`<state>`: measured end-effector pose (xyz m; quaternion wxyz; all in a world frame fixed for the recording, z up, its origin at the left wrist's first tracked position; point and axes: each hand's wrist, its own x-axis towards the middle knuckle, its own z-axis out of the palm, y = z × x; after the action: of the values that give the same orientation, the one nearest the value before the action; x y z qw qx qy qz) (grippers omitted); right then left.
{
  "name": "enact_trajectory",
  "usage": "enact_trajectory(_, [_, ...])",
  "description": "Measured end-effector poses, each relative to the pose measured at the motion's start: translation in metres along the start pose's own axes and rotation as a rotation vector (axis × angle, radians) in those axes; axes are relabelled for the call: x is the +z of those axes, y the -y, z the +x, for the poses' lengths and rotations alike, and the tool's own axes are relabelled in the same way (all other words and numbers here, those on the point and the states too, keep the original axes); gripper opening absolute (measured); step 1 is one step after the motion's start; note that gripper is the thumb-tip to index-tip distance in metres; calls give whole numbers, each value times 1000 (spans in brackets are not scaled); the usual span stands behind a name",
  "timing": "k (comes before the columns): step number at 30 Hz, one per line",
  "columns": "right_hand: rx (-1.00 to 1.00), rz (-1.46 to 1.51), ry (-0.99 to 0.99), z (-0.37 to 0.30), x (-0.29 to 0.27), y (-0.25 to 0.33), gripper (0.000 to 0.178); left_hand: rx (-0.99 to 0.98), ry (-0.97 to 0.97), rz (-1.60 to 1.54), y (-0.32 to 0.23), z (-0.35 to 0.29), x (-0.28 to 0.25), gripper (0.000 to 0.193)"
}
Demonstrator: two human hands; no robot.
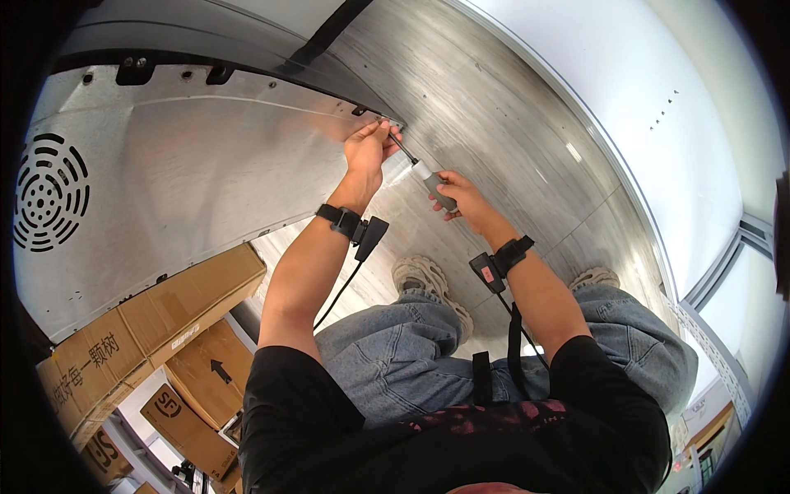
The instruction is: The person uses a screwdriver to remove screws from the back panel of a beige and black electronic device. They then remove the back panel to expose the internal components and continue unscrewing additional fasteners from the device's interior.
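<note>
My right hand (462, 200) is wrapped around the grey-and-white handle of a screwdriver (425, 174). Its dark shaft points up and to the left, toward the corner of a large silver metal panel (206, 156). At that corner, my left hand (370, 150) has its fingers pinched together around the screwdriver's tip. What they hold there is too small to make out. Along the panel's dark upper edge run holes and notches, and a round vent (51, 193) of curved slots is cut into its left part.
Cardboard boxes (210, 370) stand at the lower left, beneath and beside the panel. A white cabinet-like surface (650, 107) curves along the right. Grey wood-look floor (485, 90) lies between. Black straps with small cabled devices (373, 239) sit on both wrists.
</note>
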<state>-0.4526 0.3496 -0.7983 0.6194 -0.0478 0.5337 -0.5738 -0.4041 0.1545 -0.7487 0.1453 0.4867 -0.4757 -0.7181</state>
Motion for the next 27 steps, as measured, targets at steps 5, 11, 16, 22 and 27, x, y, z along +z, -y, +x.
enact_trajectory(5, [-19,18,-1,-4,3,3,40,-6,1,14,-3,-1,-1,8])
enact_trajectory(11, [-14,114,84,-1,-2,2,40,-14,-14,1,-2,1,-1,10])
enact_trajectory(16, [6,70,6,-3,5,4,38,-15,-20,9,-2,2,-2,10])
enact_trajectory(22, [-168,-45,-62,4,10,-12,42,-31,-64,40,1,3,0,12])
enact_trajectory(27, [-290,-187,-151,5,13,-16,46,-34,-61,34,0,6,0,11])
